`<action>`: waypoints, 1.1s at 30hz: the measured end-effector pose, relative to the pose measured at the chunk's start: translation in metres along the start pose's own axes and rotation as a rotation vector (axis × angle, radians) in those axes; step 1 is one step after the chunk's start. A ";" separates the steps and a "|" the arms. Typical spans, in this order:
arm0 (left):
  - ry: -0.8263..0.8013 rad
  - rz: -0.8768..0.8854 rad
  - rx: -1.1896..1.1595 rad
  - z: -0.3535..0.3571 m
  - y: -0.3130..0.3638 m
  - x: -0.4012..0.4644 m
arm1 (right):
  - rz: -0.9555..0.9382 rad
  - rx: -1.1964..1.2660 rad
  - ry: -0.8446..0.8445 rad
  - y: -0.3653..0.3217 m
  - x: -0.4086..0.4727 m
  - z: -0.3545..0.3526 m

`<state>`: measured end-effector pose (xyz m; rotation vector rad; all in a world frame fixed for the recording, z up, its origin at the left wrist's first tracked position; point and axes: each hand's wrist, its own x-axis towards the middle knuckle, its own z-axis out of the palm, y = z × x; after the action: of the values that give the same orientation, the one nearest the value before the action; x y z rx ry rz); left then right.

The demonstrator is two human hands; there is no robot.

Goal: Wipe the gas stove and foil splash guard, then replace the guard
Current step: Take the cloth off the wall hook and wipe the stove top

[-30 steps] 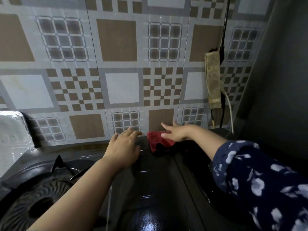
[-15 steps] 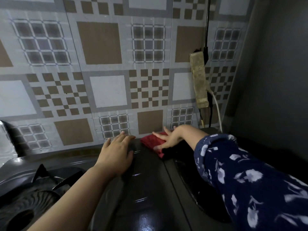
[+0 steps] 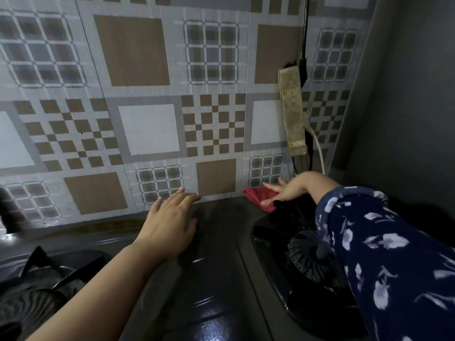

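while flat on the stove [image 3: 221,267] near the wall, left hand [image 3: 170,225] with fingers straight and together; right hand [image 3: 289,190] pressing cloth [image 3: 258,195], fingers spread apart

A grimy power strip [image 3: 292,112] hangs on the patterned tiled wall [image 3: 147,94].

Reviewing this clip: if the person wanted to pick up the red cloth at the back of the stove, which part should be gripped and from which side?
Probably the bunched front corner of the red cloth, approached from the stove's front. The right hand lies flat across its right part, and the tiled wall blocks the far side. The cloth's left and front edges stay exposed, so curling those fingers there would gather it.
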<state>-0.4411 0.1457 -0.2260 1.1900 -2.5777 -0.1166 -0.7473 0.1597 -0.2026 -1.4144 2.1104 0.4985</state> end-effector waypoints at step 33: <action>-0.090 -0.258 0.003 -0.047 -0.045 -0.080 | -0.179 -0.008 0.347 -0.219 -0.046 0.087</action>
<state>-0.3452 0.1788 -0.2084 1.5465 -2.4867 -0.2269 -0.5102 0.1599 -0.2427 -1.7796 2.2129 0.2022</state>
